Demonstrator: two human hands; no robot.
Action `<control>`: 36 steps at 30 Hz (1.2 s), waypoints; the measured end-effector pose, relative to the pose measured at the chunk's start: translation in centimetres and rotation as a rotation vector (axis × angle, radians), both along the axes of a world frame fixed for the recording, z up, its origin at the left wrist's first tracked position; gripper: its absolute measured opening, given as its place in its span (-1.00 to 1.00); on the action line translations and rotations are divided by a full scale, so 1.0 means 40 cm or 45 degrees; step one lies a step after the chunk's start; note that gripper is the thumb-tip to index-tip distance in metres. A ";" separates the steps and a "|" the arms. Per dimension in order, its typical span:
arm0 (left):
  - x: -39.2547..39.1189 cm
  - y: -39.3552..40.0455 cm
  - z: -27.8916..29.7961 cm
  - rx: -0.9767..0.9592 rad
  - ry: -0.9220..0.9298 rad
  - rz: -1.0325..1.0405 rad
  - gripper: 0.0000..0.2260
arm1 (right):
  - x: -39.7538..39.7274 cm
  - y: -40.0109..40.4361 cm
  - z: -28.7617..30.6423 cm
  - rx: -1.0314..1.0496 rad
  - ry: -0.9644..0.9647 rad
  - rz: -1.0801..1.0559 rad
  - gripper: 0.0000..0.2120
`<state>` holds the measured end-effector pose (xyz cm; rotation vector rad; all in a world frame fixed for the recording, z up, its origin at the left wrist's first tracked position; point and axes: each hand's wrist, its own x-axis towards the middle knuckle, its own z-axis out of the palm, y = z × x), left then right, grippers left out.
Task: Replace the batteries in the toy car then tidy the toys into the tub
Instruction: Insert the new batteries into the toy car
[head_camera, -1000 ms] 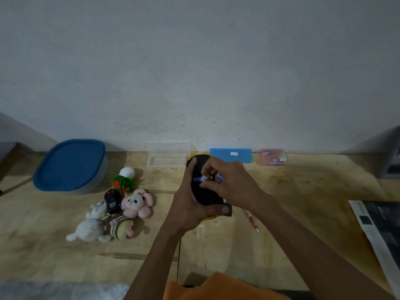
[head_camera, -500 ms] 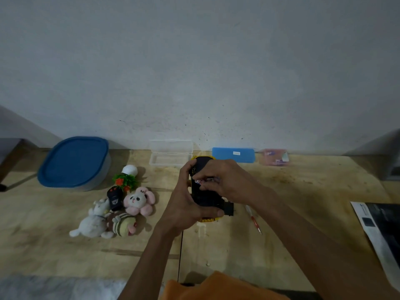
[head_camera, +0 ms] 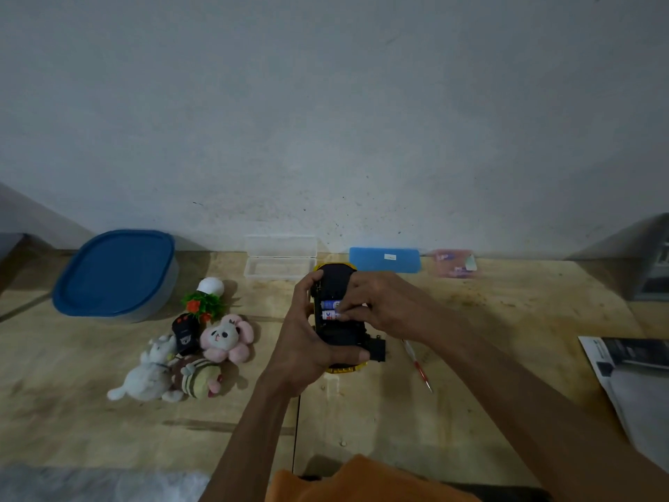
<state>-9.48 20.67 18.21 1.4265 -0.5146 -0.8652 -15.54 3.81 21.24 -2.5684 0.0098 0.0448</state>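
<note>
The toy car [head_camera: 338,284] is upside down above the table's middle, black underside up, yellow body showing at both ends. My left hand [head_camera: 302,346] grips it from the left and below. Two blue-and-white batteries [head_camera: 330,310] lie side by side in its open compartment. My right hand [head_camera: 383,307] rests on the car from the right, fingertips pressing on the batteries. The tub [head_camera: 116,273], grey with a blue lid on it, stands at the back left. Plush toys [head_camera: 224,338], a small black toy [head_camera: 185,333] and a little plant toy [head_camera: 203,302] lie left of the car.
An open clear plastic case [head_camera: 278,267], a blue case [head_camera: 384,259] and a pink packet [head_camera: 454,268] line the wall. A red-and-white screwdriver [head_camera: 417,365] lies right of the car. A printed sheet [head_camera: 630,378] sits at the right edge. A seam runs down the wooden table [head_camera: 398,429].
A second ago my right hand held a battery above the car. It has pushed the battery down, and two batteries now sit in the compartment. The car stayed in my left hand.
</note>
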 end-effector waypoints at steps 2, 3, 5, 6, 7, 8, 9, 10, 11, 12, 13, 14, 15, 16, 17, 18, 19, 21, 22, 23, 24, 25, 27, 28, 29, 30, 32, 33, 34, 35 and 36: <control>0.004 -0.001 0.002 -0.011 -0.004 0.001 0.02 | -0.005 -0.005 -0.002 0.015 -0.007 -0.046 -0.81; 0.007 -0.001 0.004 -0.013 -0.006 -0.012 0.02 | -0.007 -0.004 0.000 0.036 -0.019 -0.066 -0.82; 0.013 -0.001 0.005 0.007 -0.013 -0.044 0.03 | -0.013 0.003 0.006 0.130 -0.076 -0.184 -0.86; 0.015 0.000 0.007 0.020 -0.014 -0.052 0.04 | -0.016 0.008 0.011 0.210 -0.105 -0.297 -0.88; 0.017 0.000 0.007 0.031 -0.016 -0.051 0.04 | -0.019 0.011 0.015 0.293 -0.124 -0.431 -0.89; 0.017 0.001 0.008 0.035 -0.015 -0.043 0.05 | -0.020 0.012 0.021 0.364 -0.116 -0.576 -0.88; 0.016 0.002 0.008 0.036 -0.014 -0.032 0.05 | -0.020 0.010 0.028 0.436 -0.065 -0.716 -0.86; 0.015 0.003 0.007 0.034 -0.012 -0.023 0.05 | -0.021 0.005 0.036 0.554 0.014 -0.839 -0.87; 0.013 0.003 0.006 0.034 -0.009 -0.017 0.05 | -0.022 0.001 0.046 0.744 0.096 -0.936 -0.89; 0.011 0.003 0.005 0.035 -0.004 -0.014 0.05 | -0.024 -0.002 0.057 0.975 0.157 -0.992 -0.86; 0.010 0.003 0.004 0.036 0.004 -0.013 0.05 | -0.027 -0.005 0.068 1.189 0.180 -1.006 -0.80; 0.009 0.001 0.004 0.034 0.014 -0.014 0.05 | -0.031 -0.006 0.076 1.344 0.165 -0.995 -0.75; 0.008 -0.001 0.003 0.030 0.028 -0.015 0.05 | -0.033 -0.004 0.083 1.444 0.127 -0.979 -0.72; 0.008 -0.004 0.002 0.025 0.043 -0.015 0.05 | -0.036 0.001 0.085 1.516 0.080 -0.970 -0.71; 0.008 -0.006 0.000 0.021 0.057 -0.013 0.06 | -0.039 0.008 0.082 1.578 0.038 -0.980 -0.71; 0.008 -0.009 0.000 0.017 0.066 -0.012 0.06 | -0.040 0.015 0.079 1.629 0.000 -1.007 -0.71; 0.007 -0.011 0.000 0.014 0.065 -0.010 0.06 | -0.041 0.023 0.075 1.666 -0.035 -1.039 -0.73; 0.004 -0.014 0.004 0.005 0.048 -0.006 0.07 | -0.045 0.037 0.065 1.732 -0.076 -1.090 -0.76; 0.003 -0.015 0.006 0.000 0.043 -0.001 0.07 | -0.046 0.044 0.062 1.774 -0.074 -1.107 -0.78; 0.003 -0.016 0.007 -0.003 0.043 0.005 0.06 | -0.046 0.052 0.060 1.803 -0.066 -1.125 -0.79; 0.002 -0.017 0.008 -0.005 0.046 0.009 0.06 | -0.046 0.060 0.056 1.817 -0.062 -1.151 -0.80; 0.002 -0.017 0.007 -0.003 0.052 0.012 0.06 | -0.046 0.067 0.052 1.826 -0.072 -1.182 -0.81; 0.002 -0.018 0.003 0.004 0.062 0.014 0.06 | -0.047 0.079 0.044 1.808 -0.141 -1.230 -0.79; 0.002 -0.018 0.002 0.006 0.063 0.013 0.06 | -0.048 0.083 0.041 1.762 -0.179 -1.241 -0.77; 0.003 -0.018 0.000 0.007 0.059 0.012 0.05 | -0.050 0.086 0.040 1.711 -0.208 -1.247 -0.75; 0.003 -0.017 -0.001 0.009 0.052 0.013 0.05 | -0.051 0.086 0.040 1.682 -0.227 -1.259 -0.74; 0.004 -0.015 -0.002 0.009 0.049 0.022 0.05 | -0.055 0.083 0.040 1.772 -0.233 -1.301 -0.75; 0.005 -0.014 -0.003 0.007 0.053 0.028 0.04 | -0.056 0.081 0.040 1.884 -0.219 -1.313 -0.75; 0.006 -0.013 -0.003 0.003 0.056 0.030 0.04 | -0.057 0.080 0.040 1.996 -0.198 -1.315 -0.75; 0.006 -0.012 -0.002 0.000 0.058 0.030 0.04 | -0.057 0.080 0.041 2.077 -0.171 -1.319 -0.74; 0.006 -0.011 -0.001 -0.004 0.060 0.029 0.04 | -0.058 0.079 0.042 2.127 -0.139 -1.328 -0.73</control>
